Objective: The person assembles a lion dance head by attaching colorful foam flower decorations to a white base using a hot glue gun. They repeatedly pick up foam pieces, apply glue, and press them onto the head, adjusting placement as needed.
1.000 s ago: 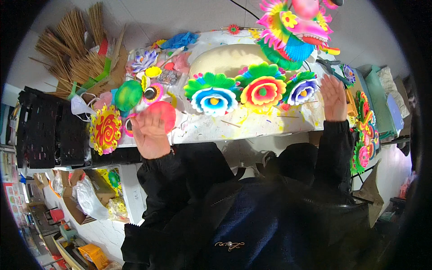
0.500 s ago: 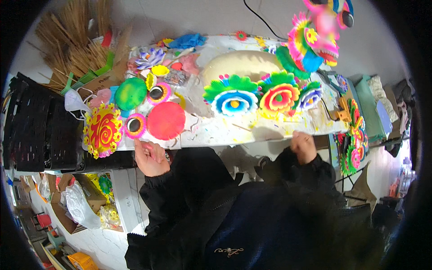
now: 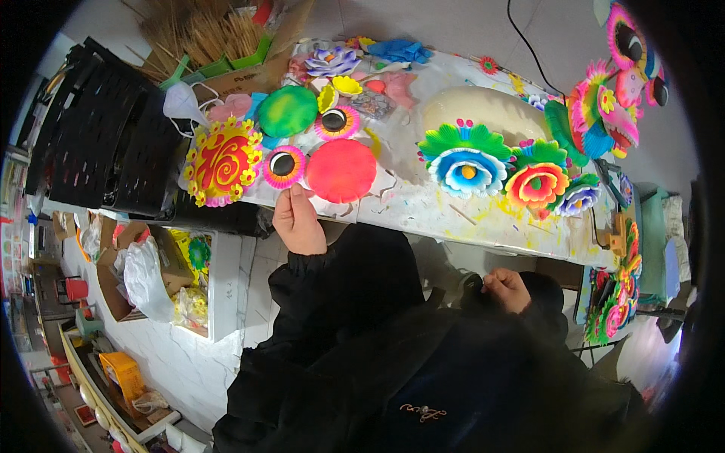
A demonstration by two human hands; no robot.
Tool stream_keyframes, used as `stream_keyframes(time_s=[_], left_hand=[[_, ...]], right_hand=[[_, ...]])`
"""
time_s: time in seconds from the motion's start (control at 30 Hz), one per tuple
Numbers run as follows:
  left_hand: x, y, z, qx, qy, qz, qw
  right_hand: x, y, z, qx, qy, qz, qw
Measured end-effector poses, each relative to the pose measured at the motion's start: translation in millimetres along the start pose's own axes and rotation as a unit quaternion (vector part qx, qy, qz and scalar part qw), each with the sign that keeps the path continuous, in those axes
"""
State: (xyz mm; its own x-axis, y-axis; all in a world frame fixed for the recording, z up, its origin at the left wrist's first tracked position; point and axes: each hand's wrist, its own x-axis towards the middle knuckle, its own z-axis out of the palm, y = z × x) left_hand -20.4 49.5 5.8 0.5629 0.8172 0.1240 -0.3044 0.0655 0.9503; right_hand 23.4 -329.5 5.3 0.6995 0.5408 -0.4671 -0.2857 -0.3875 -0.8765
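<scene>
My left hand (image 3: pixel 300 223) is at the table's front edge, thumb and forefinger closed at the lower rim of a round pink-and-yellow eye ornament (image 3: pixel 284 166) with a black pupil. Right of that ornament lies a red disc (image 3: pixel 342 171); a second eye ornament (image 3: pixel 336 122) and a green disc (image 3: pixel 288 111) are behind. On the left sits a red plaque (image 3: pixel 223 164) edged with yellow flowers. My right hand (image 3: pixel 507 289) hovers over my lap below the table, its fingers pinched together; whether anything small is between them cannot be seen.
Blue (image 3: pixel 468 172), orange (image 3: pixel 538 183) and purple (image 3: pixel 578 195) flower ornaments stand before a cream rounded form (image 3: pixel 483 113). A colourful creature figure (image 3: pixel 615 106) rises at the back right. Black crates (image 3: pixel 98 143) and sticks (image 3: pixel 204 38) are at the left, boxes (image 3: pixel 124 264) below.
The view has swung left, so the table appears shifted right. My left fingers are now together at the eye ornament's rim. My right hand has dropped from the table edge toward my lap.
</scene>
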Motion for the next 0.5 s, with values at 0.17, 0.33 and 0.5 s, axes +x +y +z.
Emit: stream_keyframes(time_s=[0.17,0.33,0.5], left_hand=[[14,-2,13,0.385,-0.071,0.242,0.888],[30,-19,23,0.584,-0.184,0.352,0.708],[61,-65,32,0.303,-0.379,0.118,0.866]], right_hand=[[0,9,4,0.045,-0.005,-0.037,0.998],[5,16,4,0.041,-0.017,-0.041,0.998],[13,22,6,-0.005,0.025,-0.105,0.994]])
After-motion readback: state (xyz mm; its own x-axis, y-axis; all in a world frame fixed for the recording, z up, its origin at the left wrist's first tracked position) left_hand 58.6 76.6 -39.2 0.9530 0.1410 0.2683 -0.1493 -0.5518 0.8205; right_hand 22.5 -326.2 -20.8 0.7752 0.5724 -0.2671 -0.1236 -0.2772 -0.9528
